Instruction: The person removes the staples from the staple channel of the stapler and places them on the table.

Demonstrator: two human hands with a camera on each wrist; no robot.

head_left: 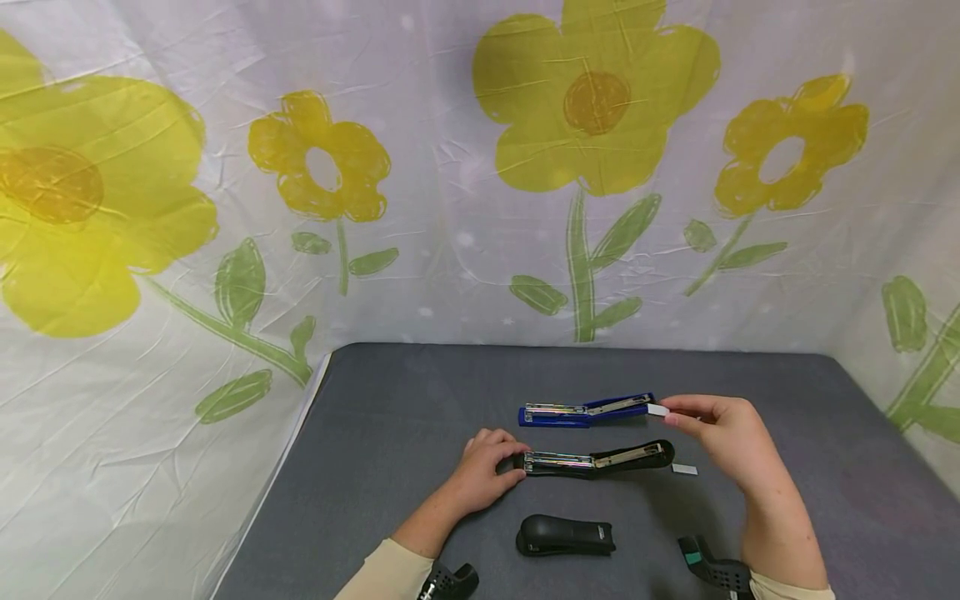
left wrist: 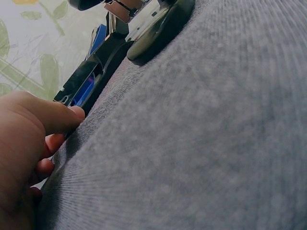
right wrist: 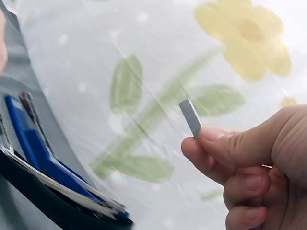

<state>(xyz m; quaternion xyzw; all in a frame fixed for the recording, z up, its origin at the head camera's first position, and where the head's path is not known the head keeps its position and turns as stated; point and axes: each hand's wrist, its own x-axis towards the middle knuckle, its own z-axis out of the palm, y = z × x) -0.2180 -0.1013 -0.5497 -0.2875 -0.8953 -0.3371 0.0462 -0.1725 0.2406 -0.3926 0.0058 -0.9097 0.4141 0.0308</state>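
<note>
- Grey strip of staples [head_left: 657,410] is pinched between the thumb and forefinger of the right hand [head_left: 716,425]; it sticks out past the fingertips, and the other fingers curl in toward the palm.
- From the head, this strip shows just beside the right end of the blue stapler [head_left: 587,412]; the right wrist view shows it clear of both open staplers.
- Black stapler [head_left: 596,460], laid open, runs right from the left hand [head_left: 483,475], which grips its left end with the thumb on the near side.
- Second strip [head_left: 685,470] lies on the grey table [head_left: 405,400], just beyond the black stapler's right end, below and apart from the right hand.
- Closed black thing [head_left: 566,535], shaped like a stapler, lies nearest the person, between the two forearms and apart from both hands.
- Count of staplers: two lying open, one blue and one black, with the blue one farther off; the closed thing is one more.
- Count of strips: two, one held and one on the table.
- Two cream sleeves [head_left: 386,571] and two black wrist cameras [head_left: 452,582] show, one on each arm.
- Four yellow flowers are printed on the pale cloth [head_left: 442,250] behind.
</note>
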